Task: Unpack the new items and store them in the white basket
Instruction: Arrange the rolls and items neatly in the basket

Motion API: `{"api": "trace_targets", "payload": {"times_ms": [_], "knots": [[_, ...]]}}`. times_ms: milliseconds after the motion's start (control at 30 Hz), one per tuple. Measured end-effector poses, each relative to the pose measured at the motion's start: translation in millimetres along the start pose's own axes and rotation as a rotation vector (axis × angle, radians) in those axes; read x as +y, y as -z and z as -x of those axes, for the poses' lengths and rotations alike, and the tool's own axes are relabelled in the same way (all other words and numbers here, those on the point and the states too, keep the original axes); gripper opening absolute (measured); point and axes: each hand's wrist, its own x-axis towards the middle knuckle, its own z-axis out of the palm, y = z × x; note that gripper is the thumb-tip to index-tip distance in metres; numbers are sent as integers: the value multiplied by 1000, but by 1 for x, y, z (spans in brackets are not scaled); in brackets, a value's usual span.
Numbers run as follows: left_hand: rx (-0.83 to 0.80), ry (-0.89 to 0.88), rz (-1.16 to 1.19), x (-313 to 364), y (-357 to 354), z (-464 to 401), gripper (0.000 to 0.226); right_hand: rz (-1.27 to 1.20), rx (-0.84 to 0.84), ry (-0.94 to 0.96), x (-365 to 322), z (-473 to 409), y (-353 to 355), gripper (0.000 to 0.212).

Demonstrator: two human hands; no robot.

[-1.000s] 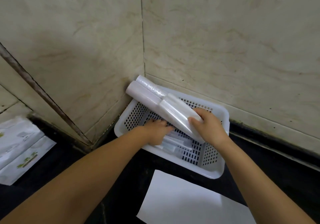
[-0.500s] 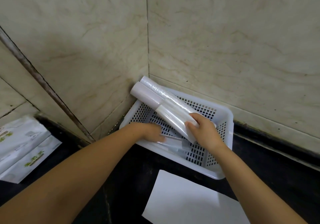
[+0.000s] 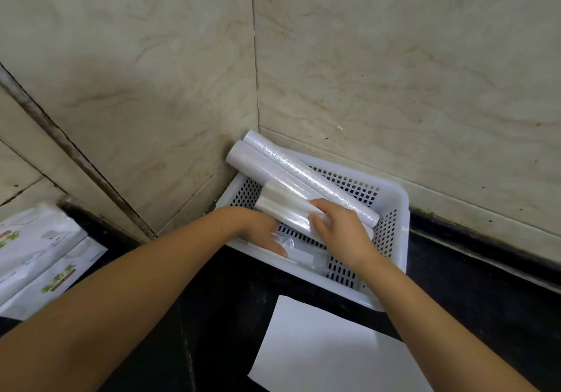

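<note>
A white perforated basket (image 3: pixel 391 197) sits in the wall corner on a black counter. Two long white rolls (image 3: pixel 291 167) lie across it, their far ends sticking out over the corner rim. My right hand (image 3: pixel 340 227) grips a shorter clear-wrapped roll (image 3: pixel 282 206) lying alongside them inside the basket. My left hand (image 3: pixel 264 233) reaches into the basket's near left side, fingers flat on small clear-packed items (image 3: pixel 306 258) at the bottom.
A white sheet of paper (image 3: pixel 328 349) lies on the black counter in front of the basket. White packages with green print (image 3: pixel 39 258) lie at the left. Marble walls close off the corner behind the basket.
My right hand has lowered the short roll down into the basket beside the two long rolls. My left hand has slid toward the near rim over the small items.
</note>
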Motion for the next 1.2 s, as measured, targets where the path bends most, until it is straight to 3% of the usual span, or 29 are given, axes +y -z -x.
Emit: {"api": "trace_targets", "payload": {"times_ms": [67,133,233,333,433,500,567,667,767,900,933,1033,1100,1200], "knots": [[78,-57,61,-3,-4,6,70,43,11,48,-3,-3,-8,32],[185,-140,115,-8,-8,11,30,81,2,74,-5,-7,-16,33],[348,-199,84,-13,-10,26,25,167,-71,48,-4,-13,-26,35],[519,-329,-245,-21,-5,38,17,238,-189,-13,-1,-17,-32,30],[672,-419,-424,-25,-3,42,22,-69,-445,-199,4,-20,-33,22],[646,-387,-319,-21,-5,40,21,-310,-585,-334,5,-18,-28,24],[478,-254,-175,-14,-7,34,19,-393,-652,-438,5,-18,-24,28],[278,-127,-93,-5,-7,17,13,-27,-678,-379,0,-16,-18,36],[156,-70,-95,2,0,4,28,299,-600,-176,-7,-15,4,37],[159,-13,-127,9,3,1,55,348,-60,-11,-5,-18,26,21],[192,-9,-141,8,3,1,57,360,-1,14,-4,-19,24,30],[283,-30,-127,1,5,12,62,522,-43,26,6,-22,-1,62],[310,-71,-42,-4,9,26,58,593,-9,29,14,-24,-13,64],[429,-114,39,-10,18,44,21,465,29,56,19,-24,-12,61]]}}
